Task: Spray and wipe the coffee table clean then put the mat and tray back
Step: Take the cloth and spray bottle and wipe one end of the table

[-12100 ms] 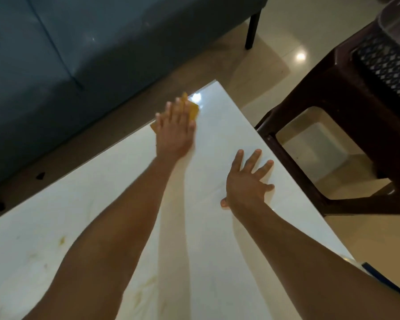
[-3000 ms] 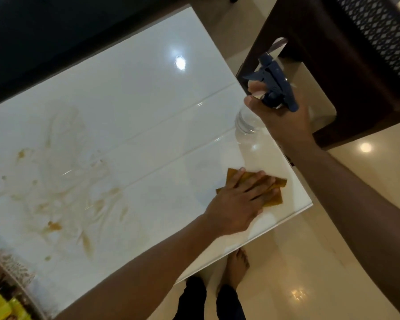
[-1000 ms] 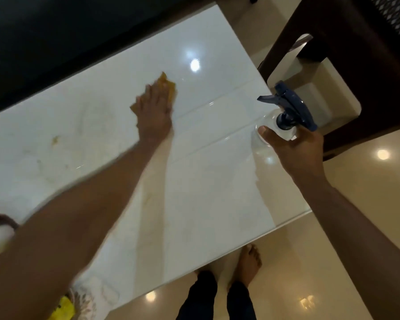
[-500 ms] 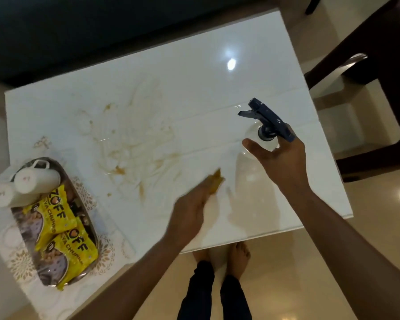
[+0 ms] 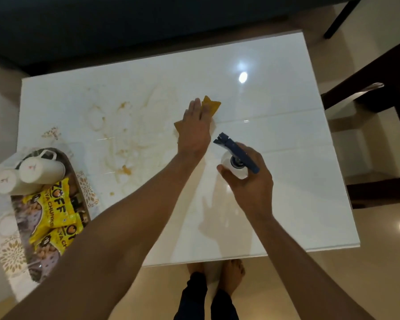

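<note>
**Left hand flat on cloth, right hand around spray bottle**

Left hand (image 5: 195, 129) lies palm down with fingers straight, pressing a mustard-yellow cloth (image 5: 211, 106) onto the coffee table (image 5: 286, 204); the cloth's pointed corners stick out past the fingertips and beside the thumb. Right hand (image 5: 249, 181) is wrapped around a clear spray bottle (image 5: 234, 166) with a dark blue trigger head, held just beside the left wrist above the tabletop. The top is glossy white, rectangular, with thin seams across it and a bright lamp reflection. Brownish-yellow smears and rings (image 5: 123, 144) cover its left-centre part, just left of the cloth. At the left end, a lacy patterned mat (image 5: 12, 252) lies under an oval metal tray (image 5: 66, 158) holding two white mugs (image 5: 42, 169) on their sides and yellow snack packets (image 5: 53, 211).
</note>
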